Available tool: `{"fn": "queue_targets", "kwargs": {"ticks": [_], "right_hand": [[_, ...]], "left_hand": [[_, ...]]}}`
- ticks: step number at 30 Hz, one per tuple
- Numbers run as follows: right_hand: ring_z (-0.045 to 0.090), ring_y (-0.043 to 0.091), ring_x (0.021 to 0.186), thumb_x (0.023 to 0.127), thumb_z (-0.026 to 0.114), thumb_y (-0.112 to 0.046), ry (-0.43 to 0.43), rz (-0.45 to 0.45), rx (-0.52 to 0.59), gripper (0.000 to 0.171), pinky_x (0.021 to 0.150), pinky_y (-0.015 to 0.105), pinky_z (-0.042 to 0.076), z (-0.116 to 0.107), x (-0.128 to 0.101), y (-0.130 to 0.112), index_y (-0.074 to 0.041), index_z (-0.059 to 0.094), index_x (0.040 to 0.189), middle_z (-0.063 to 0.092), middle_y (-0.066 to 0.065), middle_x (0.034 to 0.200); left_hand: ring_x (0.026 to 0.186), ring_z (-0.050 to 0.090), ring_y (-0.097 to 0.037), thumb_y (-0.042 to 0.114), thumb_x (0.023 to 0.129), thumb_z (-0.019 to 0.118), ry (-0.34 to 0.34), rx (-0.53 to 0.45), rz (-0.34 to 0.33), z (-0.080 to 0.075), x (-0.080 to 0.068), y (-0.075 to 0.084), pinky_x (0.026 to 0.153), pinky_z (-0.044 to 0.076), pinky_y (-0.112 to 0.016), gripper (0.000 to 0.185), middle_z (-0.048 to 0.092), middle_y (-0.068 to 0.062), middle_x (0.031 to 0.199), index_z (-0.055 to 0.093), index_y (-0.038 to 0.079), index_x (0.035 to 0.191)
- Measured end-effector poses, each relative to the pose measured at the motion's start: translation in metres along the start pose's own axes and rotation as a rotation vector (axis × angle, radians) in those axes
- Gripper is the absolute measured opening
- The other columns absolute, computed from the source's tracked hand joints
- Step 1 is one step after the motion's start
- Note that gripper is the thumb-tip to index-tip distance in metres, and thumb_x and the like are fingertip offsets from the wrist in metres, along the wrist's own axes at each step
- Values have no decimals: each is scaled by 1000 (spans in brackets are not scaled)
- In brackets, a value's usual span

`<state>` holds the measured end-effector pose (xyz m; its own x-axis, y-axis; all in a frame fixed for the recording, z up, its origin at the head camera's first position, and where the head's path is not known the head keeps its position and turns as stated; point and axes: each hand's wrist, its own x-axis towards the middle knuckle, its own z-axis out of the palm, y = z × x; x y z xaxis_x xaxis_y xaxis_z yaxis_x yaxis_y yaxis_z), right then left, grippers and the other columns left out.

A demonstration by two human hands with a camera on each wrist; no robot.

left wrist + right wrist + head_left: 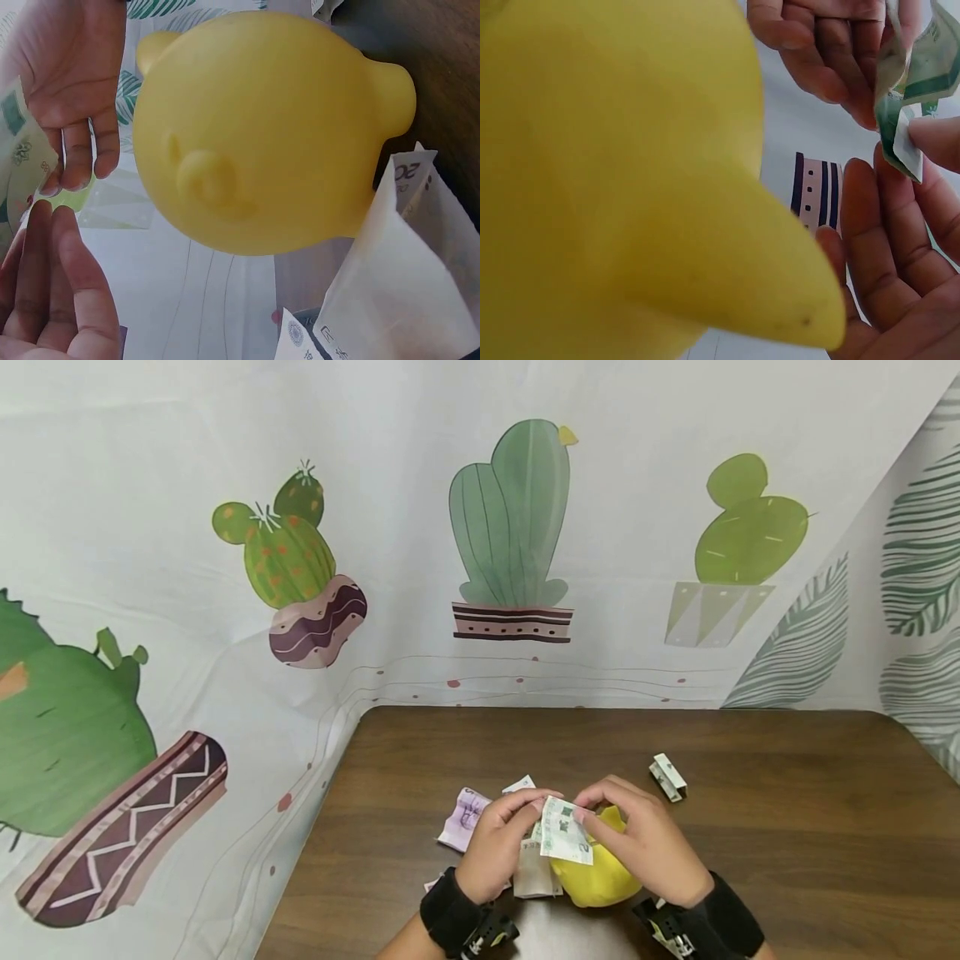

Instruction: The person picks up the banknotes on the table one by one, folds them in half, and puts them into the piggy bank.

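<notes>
A green-and-white banknote (566, 833) is held up between both hands in the head view. My left hand (497, 847) pinches its upper left corner with thumb and fingers. From the other side my right hand (651, 833) grips it, thumb on the printed face. Folds show in the note (916, 97) in the right wrist view. Right below the hands stands a yellow pig-shaped figure (596, 881), partly covered by the note and right hand. Its rounded body (262, 127) fills the middle of the left wrist view.
Left of the figure stands a folded pale banknote (535, 878). A purple banknote (462, 821) lies behind the left hand, with a white paper corner (519, 783) near it. One more folded note (667, 778) sits farther back right on the brown table (810, 827). Behind hangs a cactus-print cloth (630, 527).
</notes>
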<state>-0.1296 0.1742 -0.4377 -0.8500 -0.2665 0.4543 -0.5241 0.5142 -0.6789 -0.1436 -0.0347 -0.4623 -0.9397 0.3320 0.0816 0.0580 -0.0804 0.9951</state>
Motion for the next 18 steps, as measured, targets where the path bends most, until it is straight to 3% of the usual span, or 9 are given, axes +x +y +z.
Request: {"fn": "queue_targets", "kwargs": {"ticks": [7, 13, 18], "right_hand": [[58, -1, 84, 89, 74, -3, 64, -42, -29, 23, 75, 26, 53, 4, 0, 4, -25, 68, 95, 64, -18, 93], [57, -1, 83, 89, 74, -3, 81, -34, -51, 22, 73, 26, 53, 4, 0, 4, -24, 67, 94, 62, -18, 91], [57, -1, 85, 90, 73, -3, 94, -14, -59, 22, 73, 27, 53, 4, 0, 3, -24, 67, 95, 61, -18, 92]], "left_hand": [[103, 64, -6, 25, 108, 44, 2, -42, -20, 1, 0, 0, 90, 54, -25, 41, 64, -25, 125, 62, -6, 129], [104, 62, -8, 19, 102, 57, 2, -41, -50, 3, -1, 0, 92, 52, -22, 38, 66, -14, 119, 58, -5, 132], [100, 63, -10, 11, 97, 63, -40, -52, -60, 4, 0, -3, 89, 55, -24, 38, 64, -9, 115, 55, -3, 132]]}}
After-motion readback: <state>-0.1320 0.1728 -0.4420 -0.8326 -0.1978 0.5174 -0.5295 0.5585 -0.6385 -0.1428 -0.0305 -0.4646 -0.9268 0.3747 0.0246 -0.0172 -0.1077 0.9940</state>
